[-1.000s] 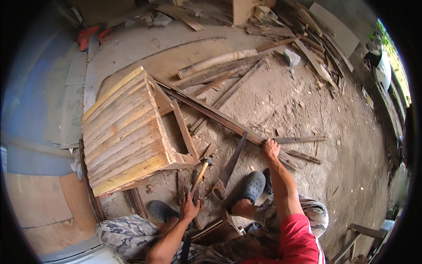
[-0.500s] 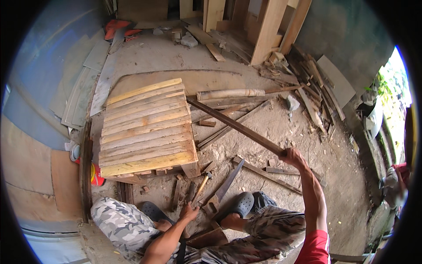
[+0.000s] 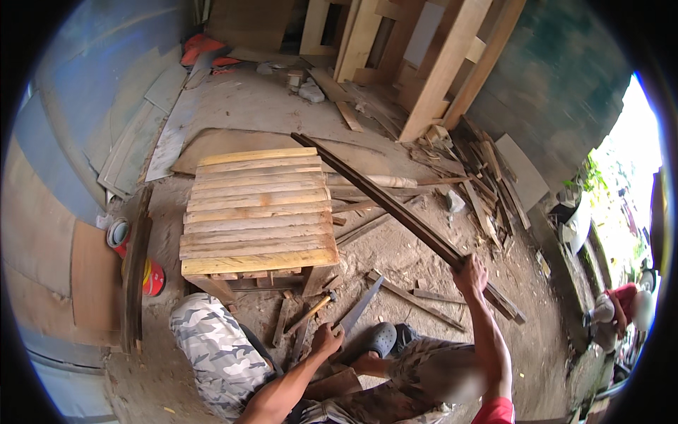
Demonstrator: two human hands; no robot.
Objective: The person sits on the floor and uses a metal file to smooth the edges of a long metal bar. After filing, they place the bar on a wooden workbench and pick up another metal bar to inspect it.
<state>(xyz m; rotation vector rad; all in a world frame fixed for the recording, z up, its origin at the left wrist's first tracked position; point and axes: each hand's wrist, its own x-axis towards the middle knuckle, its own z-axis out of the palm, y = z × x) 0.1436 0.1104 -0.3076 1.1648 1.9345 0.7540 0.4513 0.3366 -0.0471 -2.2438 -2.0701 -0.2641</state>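
My right hand (image 3: 471, 275) is closed around a long dark wooden strip (image 3: 395, 209), raised aslant. Its far end reaches past the corner of a low slatted wooden table (image 3: 258, 219), and its near end extends beyond my wrist. Low between my knees, my left hand (image 3: 328, 340) is closed at the handle end of a handsaw (image 3: 363, 305); the hand hides that handle. The saw's blade points away from me over the dirt floor. Just left of the blade lies a hammer (image 3: 311, 314) with a wooden handle, apart from my fingers.
Offcuts (image 3: 424, 302) lie on the ground beyond the saw. Scrap wood (image 3: 494, 177) is heaped by the right wall. Red cans (image 3: 153, 278) and upright boards (image 3: 135, 283) stand at left. A wooden frame (image 3: 445, 71) rises behind. Another person (image 3: 616, 314) is at far right.
My left hand has moved right, from beside the hammer's handle to the saw's handle. The view has shifted; my right hand still holds the strip aslant.
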